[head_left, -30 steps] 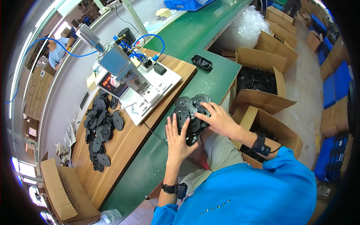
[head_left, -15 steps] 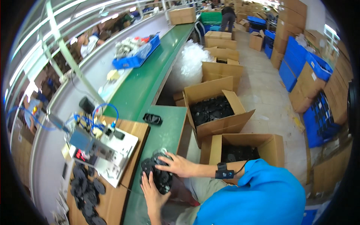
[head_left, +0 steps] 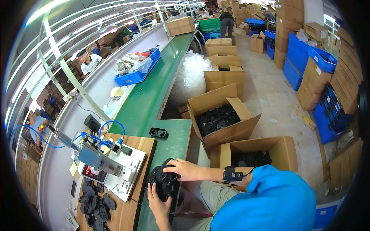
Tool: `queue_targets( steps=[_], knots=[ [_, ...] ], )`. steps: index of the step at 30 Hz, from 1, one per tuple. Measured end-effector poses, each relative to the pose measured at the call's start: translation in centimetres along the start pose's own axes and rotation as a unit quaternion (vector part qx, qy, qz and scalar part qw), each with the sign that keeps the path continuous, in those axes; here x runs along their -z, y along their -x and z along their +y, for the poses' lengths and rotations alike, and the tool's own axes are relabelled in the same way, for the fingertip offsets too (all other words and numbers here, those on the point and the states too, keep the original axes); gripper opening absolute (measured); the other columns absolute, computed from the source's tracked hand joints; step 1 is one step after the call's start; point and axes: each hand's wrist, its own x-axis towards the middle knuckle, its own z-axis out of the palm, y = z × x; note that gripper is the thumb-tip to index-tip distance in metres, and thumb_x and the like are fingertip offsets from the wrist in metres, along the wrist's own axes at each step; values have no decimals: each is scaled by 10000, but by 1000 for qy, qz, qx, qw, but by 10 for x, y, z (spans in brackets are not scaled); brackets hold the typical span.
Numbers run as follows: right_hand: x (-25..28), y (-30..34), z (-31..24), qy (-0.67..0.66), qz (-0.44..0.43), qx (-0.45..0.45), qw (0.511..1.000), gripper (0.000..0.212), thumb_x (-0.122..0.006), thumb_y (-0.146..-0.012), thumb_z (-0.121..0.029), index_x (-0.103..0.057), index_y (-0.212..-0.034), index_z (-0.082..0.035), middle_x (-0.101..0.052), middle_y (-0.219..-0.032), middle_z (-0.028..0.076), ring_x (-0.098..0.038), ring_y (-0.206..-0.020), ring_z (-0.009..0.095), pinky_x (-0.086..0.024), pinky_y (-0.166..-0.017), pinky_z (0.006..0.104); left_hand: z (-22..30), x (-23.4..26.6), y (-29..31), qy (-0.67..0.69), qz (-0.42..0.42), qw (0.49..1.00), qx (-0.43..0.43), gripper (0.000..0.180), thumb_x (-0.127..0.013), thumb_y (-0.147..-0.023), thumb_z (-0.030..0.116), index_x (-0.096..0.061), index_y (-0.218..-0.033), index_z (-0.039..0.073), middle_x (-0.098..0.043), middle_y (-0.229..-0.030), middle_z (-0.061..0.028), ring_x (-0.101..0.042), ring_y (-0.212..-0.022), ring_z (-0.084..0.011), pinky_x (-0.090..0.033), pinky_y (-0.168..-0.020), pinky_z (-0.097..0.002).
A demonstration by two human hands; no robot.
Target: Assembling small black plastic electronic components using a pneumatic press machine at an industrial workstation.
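A heap of flat black parts (head_left: 163, 178), rounded in outline, sits at the green bench's near edge; their exact kind is unclear. From the near side my left hand (head_left: 158, 205) clasps the heap, fingers along its left and thumb toward the right. My right hand (head_left: 184, 170) reaches in from the right, its bent fingers over the top of the heap. A dark band with a small box (head_left: 232, 175) is strapped round my right wrist. Further up the bench lies a single black tray-like piece (head_left: 158, 133).
A small press machine (head_left: 98, 159) with blue hoses stands on a wooden board (head_left: 131, 192) at left, beside more black parts (head_left: 96, 208). Open cartons (head_left: 227, 133) with black parts line the right. A blue crate (head_left: 133, 79) rests on the green conveyor (head_left: 150, 88). Other people are farther off.
The view has shifted slightly, so the bench and machine appear lower and further right. My hands stay on the heap, and my right fingers are more bent over it.
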Motion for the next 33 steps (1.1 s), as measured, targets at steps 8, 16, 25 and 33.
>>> queue_targets(
  steps=[8,16,25,33],
  knots=[
    [19,0,16,-151,49,-60,985,651,-804,-756,-27,-656,-1384,-113,-649,-1273,156,-672,-1171,348,-565,-1001,406,-6,-15,-13,-159,-4,987,-4,875,-888,-703,174,-518,-1488,64,-485,-1576,-207,-474,-1427,-428,-410,-1171,-527],
    [23,8,27,-160,123,-63,977,685,-823,-744,-36,-648,-1402,-117,-691,-1204,162,-701,-1119,328,-558,-993,397,-28,-35,-19,-107,39,993,-20,1175,-983,-650,298,-353,-1603,23,-510,-1555,-209,-471,-1430,-424,-365,-1160,-530],
    [10,8,28,-556,135,-281,771,521,-827,-912,-48,-610,-1386,-27,-703,-1287,70,-660,-1194,170,-583,-1019,377,-28,-23,-18,-116,47,991,-53,1223,-987,-614,485,-400,-1589,40,-491,-1565,-191,-392,-1500,-426,-285,-1229,-567],
    [6,17,30,-694,140,-214,673,604,-735,-965,7,-488,-1509,-77,-614,-1459,125,-607,-1346,292,-541,-1142,542,-29,-18,-15,-110,47,990,-71,1011,-941,-677,476,-524,-1511,85,-456,-1587,-214,-393,-1500,-414,-247,-1256,-590]
  ],
)
